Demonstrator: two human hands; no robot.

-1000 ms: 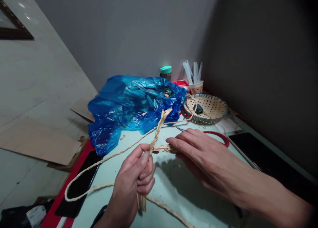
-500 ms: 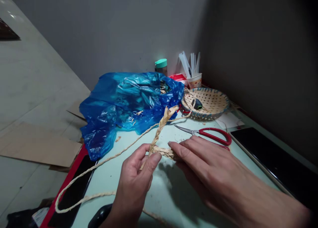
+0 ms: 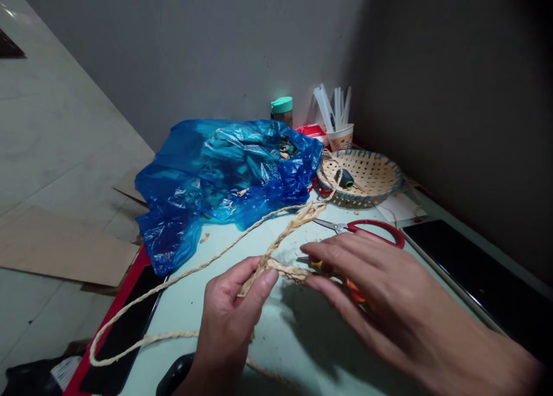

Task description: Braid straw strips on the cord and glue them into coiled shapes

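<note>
My left hand (image 3: 235,309) is closed, pinching a braided straw strip (image 3: 285,235) between thumb and fingers where two lengths cross. One length rises up and to the right, ending in loose strands; a shorter length (image 3: 291,271) points right. My right hand (image 3: 367,286) is open, fingers raised apart from the thumb, whose tip is at the end of the shorter length. Through that gap shows a tool with a dark pointed tip and a yellow and orange handle (image 3: 356,292); I cannot tell whether it touches the hand. Red-handled scissors (image 3: 380,226) lie behind this hand.
A thin twisted straw cord (image 3: 173,284) loops over the table's left side. A crumpled blue plastic bag (image 3: 224,171) lies at the back. Beside it are a woven basket (image 3: 371,174), a cup (image 3: 341,137) of clear strips, and a green-lidded bottle (image 3: 282,111). A black phone (image 3: 466,263) lies right.
The upright braid has tipped over to the right. My right hand has opened off the shorter length, its fingers lifting, and the orange-handled tool now shows beneath them.
</note>
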